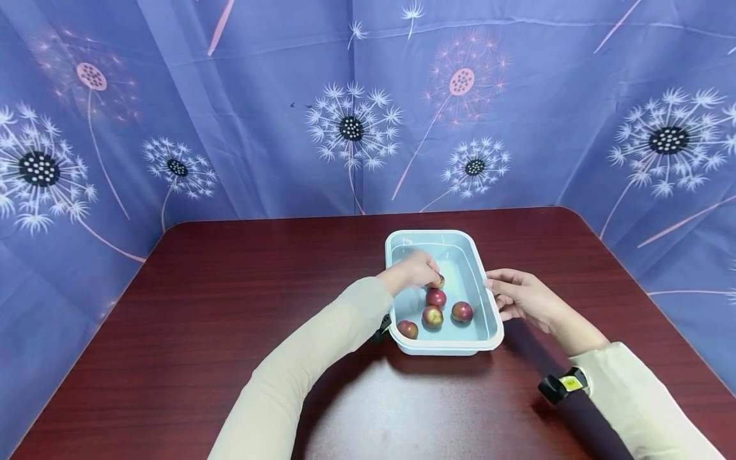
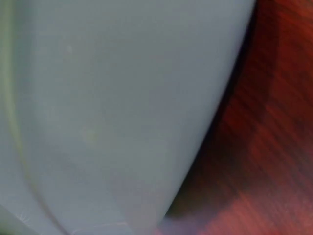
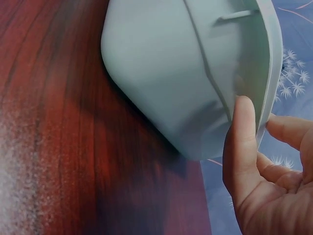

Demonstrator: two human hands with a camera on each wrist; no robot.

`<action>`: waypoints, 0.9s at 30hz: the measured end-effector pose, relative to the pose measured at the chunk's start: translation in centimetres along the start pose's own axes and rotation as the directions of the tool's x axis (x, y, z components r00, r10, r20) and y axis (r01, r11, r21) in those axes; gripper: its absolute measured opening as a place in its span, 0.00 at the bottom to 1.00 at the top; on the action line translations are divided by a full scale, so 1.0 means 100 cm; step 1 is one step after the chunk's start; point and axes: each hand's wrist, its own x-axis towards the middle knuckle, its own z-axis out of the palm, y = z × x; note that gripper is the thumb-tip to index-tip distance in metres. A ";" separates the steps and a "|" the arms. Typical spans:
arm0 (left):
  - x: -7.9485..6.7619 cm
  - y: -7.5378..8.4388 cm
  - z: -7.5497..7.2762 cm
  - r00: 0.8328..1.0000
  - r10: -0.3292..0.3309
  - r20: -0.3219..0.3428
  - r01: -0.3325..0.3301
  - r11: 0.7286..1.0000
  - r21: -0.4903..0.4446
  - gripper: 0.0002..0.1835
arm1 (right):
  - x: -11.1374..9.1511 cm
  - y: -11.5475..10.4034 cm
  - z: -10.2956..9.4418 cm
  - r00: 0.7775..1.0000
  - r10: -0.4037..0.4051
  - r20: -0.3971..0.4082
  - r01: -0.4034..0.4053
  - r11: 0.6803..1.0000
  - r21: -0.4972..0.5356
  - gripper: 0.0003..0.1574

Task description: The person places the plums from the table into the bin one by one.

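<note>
A pale blue plastic basin (image 1: 451, 346) with a white rim holds several small, round, red-and-yellow fruits, plum-like in look. My left hand (image 1: 415, 269) reaches over the near-left rim into it, fingers curled down on one fruit (image 1: 441, 281); the fingertips are partly hidden. Beside that hand lie a red fruit (image 1: 436, 298) and a yellower one (image 1: 432, 317). My right hand (image 1: 523, 295) grips the basin's right rim, also seen in the right wrist view, where the fingers (image 3: 243, 132) lie against the rim. Only the basin's blurred outer wall (image 2: 127, 107) fills most of the left wrist view.
The basin stands on a dark red wooden table (image 1: 259, 287). A blue curtain (image 1: 276, 128) with dandelion prints hangs behind and at both sides. Another fruit (image 1: 462, 312) lies near the basin's right wall, and one (image 1: 407, 329) sits in its near-left corner.
</note>
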 end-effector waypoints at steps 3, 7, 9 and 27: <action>0.000 0.001 0.001 1.000 0.015 0.001 -0.015 1.000 0.015 0.14 | 0.000 -0.001 0.000 1.000 -0.001 0.000 0.001 1.000 -0.003 0.30; 0.000 0.001 0.001 1.000 0.021 0.013 -0.022 1.000 0.017 0.19 | -0.001 -0.001 0.000 1.000 0.000 0.001 0.000 1.000 -0.004 0.30; 0.001 0.001 0.001 1.000 0.021 0.007 -0.021 0.999 0.025 0.18 | -0.001 -0.001 0.000 1.000 0.001 0.002 -0.001 1.000 -0.004 0.31; 0.000 0.009 -0.010 0.997 0.064 -0.045 -0.054 0.979 0.197 0.25 | -0.001 -0.001 0.001 1.000 -0.008 0.010 0.008 1.000 -0.009 0.31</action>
